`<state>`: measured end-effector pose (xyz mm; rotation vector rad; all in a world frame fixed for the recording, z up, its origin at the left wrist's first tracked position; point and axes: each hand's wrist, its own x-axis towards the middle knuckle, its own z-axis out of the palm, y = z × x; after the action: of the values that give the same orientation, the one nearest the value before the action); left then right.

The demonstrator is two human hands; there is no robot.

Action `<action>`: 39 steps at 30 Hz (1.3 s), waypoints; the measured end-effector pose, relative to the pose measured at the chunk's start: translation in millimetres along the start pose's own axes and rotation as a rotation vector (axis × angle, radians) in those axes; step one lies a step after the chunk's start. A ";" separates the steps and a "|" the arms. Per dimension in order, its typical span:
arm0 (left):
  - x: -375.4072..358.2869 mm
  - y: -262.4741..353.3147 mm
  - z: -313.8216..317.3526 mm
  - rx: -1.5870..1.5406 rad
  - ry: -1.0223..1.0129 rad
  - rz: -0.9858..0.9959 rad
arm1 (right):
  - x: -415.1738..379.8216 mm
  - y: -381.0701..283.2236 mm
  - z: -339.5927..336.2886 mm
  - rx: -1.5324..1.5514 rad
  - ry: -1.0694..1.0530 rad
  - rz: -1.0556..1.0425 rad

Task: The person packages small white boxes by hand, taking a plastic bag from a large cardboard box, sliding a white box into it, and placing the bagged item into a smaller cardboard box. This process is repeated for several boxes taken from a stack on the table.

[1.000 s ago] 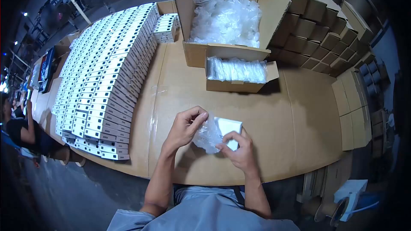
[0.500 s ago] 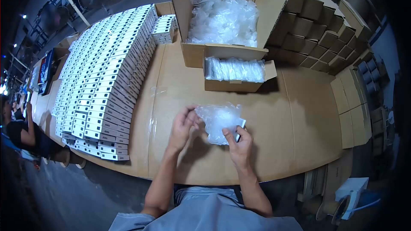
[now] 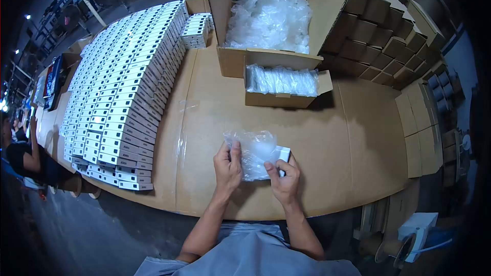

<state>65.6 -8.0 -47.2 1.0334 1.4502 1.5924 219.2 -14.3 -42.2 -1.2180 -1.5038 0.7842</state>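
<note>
A clear plastic bag (image 3: 252, 157) hangs between my two hands over the cardboard-covered table. My left hand (image 3: 227, 168) is closed on the bag's left side, thumb pointing up. In my right hand (image 3: 285, 180) is a small white box (image 3: 282, 154), gripped at its right end between thumb and fingers. The left part of the box sits behind or within the crumpled film, and the bag overlaps it. Just beyond my hands stands an open carton (image 3: 279, 100) packed with a row of plastic-wrapped pieces (image 3: 281, 82).
Stacked white boxes (image 3: 128, 87) fill the table's left side. A large carton (image 3: 327, 10) at the back holds loose plastic bags (image 3: 268, 20). Brown cardboard boxes (image 3: 378, 36) are piled at the back right. Another person (image 3: 36, 156) is at the far left.
My left hand has moved right and closed on the bag's left side; before, its fingers were looser at the edge. The bag has shifted slightly left and down.
</note>
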 end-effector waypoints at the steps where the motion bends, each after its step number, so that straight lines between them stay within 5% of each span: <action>1: 1.3 -1.3 -4.4 -0.013 -0.011 0.010 | -1.0 0.9 0.3 0.009 -0.015 0.000; 8: 7.6 5.8 -27.6 -0.052 -0.325 -0.040 | -6.4 12.1 -12.4 0.068 -0.005 0.216; 14: 3.0 1.9 -38.1 0.011 -0.478 -0.071 | 37.9 0.8 -36.8 0.465 0.334 0.062; 25: -2.2 4.1 -33.0 0.029 -0.455 -0.069 | 53.6 -41.2 -45.9 0.405 -0.163 -0.047; 39: 0.4 -0.6 -28.6 0.045 -0.516 0.008 | 74.6 -54.3 -34.3 0.092 -0.357 -0.226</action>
<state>39.3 -19.1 -48.8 1.3554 1.1287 1.1803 236.6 38.2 39.3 -0.8499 -1.8351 0.9402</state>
